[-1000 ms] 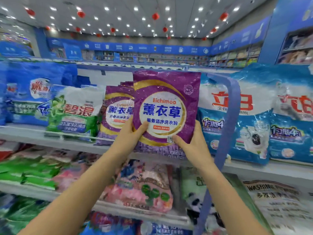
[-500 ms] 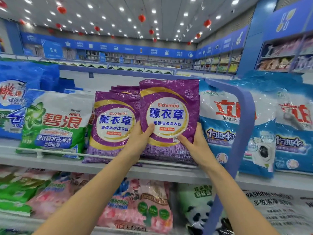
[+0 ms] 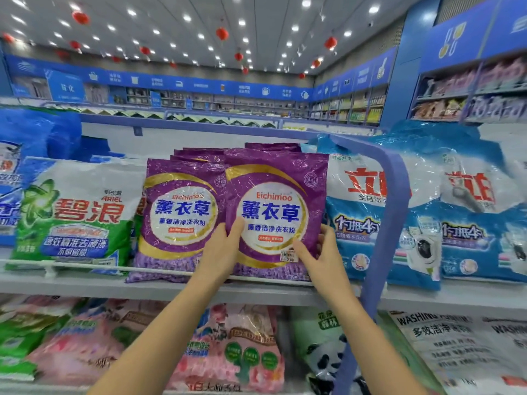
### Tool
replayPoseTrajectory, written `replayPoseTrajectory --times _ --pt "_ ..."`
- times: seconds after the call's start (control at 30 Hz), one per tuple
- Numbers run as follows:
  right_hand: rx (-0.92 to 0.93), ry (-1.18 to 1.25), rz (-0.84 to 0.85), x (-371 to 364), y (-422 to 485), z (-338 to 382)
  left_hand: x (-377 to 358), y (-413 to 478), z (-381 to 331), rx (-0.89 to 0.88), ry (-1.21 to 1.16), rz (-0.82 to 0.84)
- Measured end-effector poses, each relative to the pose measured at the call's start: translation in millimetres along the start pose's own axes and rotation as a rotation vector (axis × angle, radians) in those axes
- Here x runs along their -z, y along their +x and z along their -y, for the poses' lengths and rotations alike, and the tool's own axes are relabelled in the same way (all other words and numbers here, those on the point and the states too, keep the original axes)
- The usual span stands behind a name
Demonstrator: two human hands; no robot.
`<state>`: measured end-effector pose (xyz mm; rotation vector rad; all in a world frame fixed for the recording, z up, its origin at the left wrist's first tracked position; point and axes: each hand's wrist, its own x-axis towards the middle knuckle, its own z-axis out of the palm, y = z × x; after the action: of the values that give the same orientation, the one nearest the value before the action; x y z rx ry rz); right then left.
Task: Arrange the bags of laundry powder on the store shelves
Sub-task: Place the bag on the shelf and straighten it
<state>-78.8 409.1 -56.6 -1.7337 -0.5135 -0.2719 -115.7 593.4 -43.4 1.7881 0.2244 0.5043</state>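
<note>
A purple Eichimoo laundry powder bag (image 3: 275,195) stands upright on the grey shelf (image 3: 159,289), behind its white rail. My left hand (image 3: 221,250) grips the bag's lower left edge, thumb on its front. My right hand (image 3: 322,258) grips the lower right edge, thumb across the front near the price sticker. Another purple bag (image 3: 182,212) stands just to its left, with more purple bags stacked behind both.
A green-and-white Ariel bag (image 3: 77,212) stands left of the purple ones. Blue-and-white bags (image 3: 359,212) stand to the right, behind a blue curved post (image 3: 390,223). Pink bags (image 3: 242,349) and a panda bag (image 3: 319,346) fill the shelf below.
Both hands lowered the purple bag from mid-air onto the shelf, pushing it in beside the other purple bag. The view drew closer to the shelf.
</note>
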Motion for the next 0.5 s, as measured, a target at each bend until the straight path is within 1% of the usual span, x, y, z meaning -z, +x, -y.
replayPoseTrajectory --times 0.07,0.13,0.23,0.33,0.5 --pt "0.012 0.004 -0.099 -6.1 6.7 7.6 -4.0 2.0 -3.8 -0.009 0.03 -0.094" --pt "0.053 -0.02 -0.197 -15.7 16.0 14.7 -9.0 5.4 -8.8 -0.109 -0.005 -0.197" --pt "0.091 -0.074 -0.33 -26.1 28.9 16.4 -17.0 12.6 -11.9 -0.243 -0.011 -0.301" --pt "0.083 -0.084 -0.421 -27.9 37.7 6.9 -23.4 18.2 -8.5 -0.261 0.01 -0.335" --pt "0.102 -0.115 -0.46 -28.6 44.4 -3.7 -24.9 22.4 -3.2 -0.246 -0.038 -0.306"
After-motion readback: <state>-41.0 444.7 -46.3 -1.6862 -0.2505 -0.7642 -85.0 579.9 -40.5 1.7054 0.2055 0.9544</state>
